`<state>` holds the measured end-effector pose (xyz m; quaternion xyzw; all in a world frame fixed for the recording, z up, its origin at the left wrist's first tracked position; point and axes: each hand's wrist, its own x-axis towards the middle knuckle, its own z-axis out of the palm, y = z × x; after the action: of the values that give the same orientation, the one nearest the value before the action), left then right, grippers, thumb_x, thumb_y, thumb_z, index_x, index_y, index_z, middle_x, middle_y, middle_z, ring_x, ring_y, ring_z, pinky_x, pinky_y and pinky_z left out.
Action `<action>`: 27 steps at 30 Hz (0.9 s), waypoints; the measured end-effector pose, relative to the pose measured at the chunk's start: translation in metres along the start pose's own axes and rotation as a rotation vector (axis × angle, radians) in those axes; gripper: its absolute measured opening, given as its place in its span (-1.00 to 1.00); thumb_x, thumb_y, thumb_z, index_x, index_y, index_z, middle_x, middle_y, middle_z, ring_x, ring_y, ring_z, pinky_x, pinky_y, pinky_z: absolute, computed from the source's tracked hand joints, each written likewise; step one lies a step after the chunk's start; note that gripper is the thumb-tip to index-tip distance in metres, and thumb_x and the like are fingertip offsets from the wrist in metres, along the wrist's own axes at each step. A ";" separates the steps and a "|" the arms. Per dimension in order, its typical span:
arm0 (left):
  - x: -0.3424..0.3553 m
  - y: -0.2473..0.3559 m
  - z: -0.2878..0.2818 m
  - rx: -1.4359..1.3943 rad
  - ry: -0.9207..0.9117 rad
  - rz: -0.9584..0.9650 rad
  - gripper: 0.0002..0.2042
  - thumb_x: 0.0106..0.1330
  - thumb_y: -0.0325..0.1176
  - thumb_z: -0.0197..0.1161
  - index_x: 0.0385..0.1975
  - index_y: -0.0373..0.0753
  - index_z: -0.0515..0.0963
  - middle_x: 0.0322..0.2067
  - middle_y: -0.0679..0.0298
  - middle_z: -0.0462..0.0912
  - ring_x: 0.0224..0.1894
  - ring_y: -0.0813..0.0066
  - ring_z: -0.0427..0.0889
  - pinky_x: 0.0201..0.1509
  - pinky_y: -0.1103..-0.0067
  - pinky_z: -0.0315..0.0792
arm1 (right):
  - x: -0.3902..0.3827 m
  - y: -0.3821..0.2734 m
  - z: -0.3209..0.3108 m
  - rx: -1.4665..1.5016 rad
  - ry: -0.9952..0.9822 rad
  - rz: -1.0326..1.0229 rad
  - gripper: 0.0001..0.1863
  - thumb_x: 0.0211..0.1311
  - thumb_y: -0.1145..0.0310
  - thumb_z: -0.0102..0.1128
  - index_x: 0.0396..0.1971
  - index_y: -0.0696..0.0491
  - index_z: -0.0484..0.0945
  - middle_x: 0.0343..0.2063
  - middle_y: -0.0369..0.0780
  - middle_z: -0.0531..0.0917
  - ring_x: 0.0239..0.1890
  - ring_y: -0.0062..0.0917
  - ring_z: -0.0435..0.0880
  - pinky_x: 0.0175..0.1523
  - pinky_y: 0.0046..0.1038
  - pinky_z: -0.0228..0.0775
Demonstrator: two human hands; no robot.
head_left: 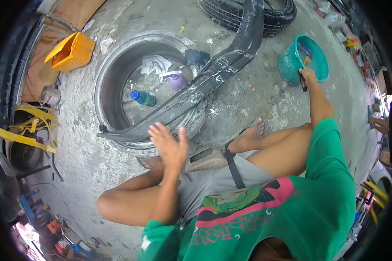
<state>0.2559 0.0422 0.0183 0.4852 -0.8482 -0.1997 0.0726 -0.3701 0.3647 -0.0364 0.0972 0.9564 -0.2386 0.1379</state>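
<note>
My left hand (167, 143) is raised with fingers apart, just beside a long, flattened black rubber tube (213, 71) lying across a large metal wheel rim (104, 89). Inside the rim are a blue bottle (143, 98), a purple container (178, 81) with a white top and crumpled white paper (154, 65); a dark block (197, 58) rests at its back edge. My right hand (308, 76) is closed on a dark handled tool (303, 85) at the near rim of a teal bucket (287, 65), which holds a few indistinct items.
A tire (270, 24) lies at the back, under the tube's far end. A yellow jerrycan (74, 52) and yellow parts (30, 130) are at the left. A cable, tools (56, 226) and assorted clutter line both sides. My crossed legs occupy the near floor.
</note>
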 end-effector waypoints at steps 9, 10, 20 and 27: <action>0.050 0.163 0.113 -0.173 0.045 0.532 -0.11 0.32 0.06 0.24 0.41 -0.58 0.12 0.46 -0.38 0.01 0.55 -0.29 -0.08 0.58 -0.02 -0.21 | -0.057 -0.006 0.015 0.167 -0.156 0.047 -0.72 0.31 0.28 0.34 -0.26 0.24 0.65 -0.37 -0.11 0.68 -0.44 -0.37 0.62 -0.34 -0.19 0.42; 0.064 0.182 0.127 -0.204 0.037 0.583 -0.11 0.32 0.06 0.23 0.42 -0.56 0.11 0.47 -0.38 -0.01 0.56 -0.29 -0.09 0.59 0.00 -0.24 | -0.065 -0.006 0.017 0.167 -0.180 0.028 -0.73 0.31 0.28 0.34 -0.27 0.23 0.64 -0.39 -0.12 0.67 -0.46 -0.38 0.59 -0.35 -0.19 0.40; 0.074 0.130 0.096 0.000 -0.051 0.669 -0.25 0.42 0.05 0.10 0.53 -0.19 0.11 0.53 0.09 0.12 0.58 0.15 0.04 0.62 0.15 -0.14 | -0.226 0.019 0.037 0.436 -0.505 0.006 -0.72 0.32 0.34 0.38 -0.30 0.02 0.38 -0.47 -0.31 0.48 -0.46 -0.58 0.46 -0.37 -0.39 0.39; 0.008 -0.061 -0.055 0.364 -0.164 0.377 -0.27 0.39 -0.09 0.23 0.49 -0.24 0.17 0.49 0.04 0.19 0.56 0.01 0.08 0.59 0.12 -0.07 | -0.276 -0.009 0.026 0.236 -0.768 -0.024 -0.62 0.29 0.19 0.43 -0.17 0.08 0.42 -0.33 -0.31 0.51 -0.23 -0.59 0.47 -0.13 -0.39 0.40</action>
<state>0.3175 -0.0066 0.0428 0.3059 -0.9485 -0.0657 -0.0489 -0.1058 0.3112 0.0306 0.0052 0.8024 -0.3673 0.4704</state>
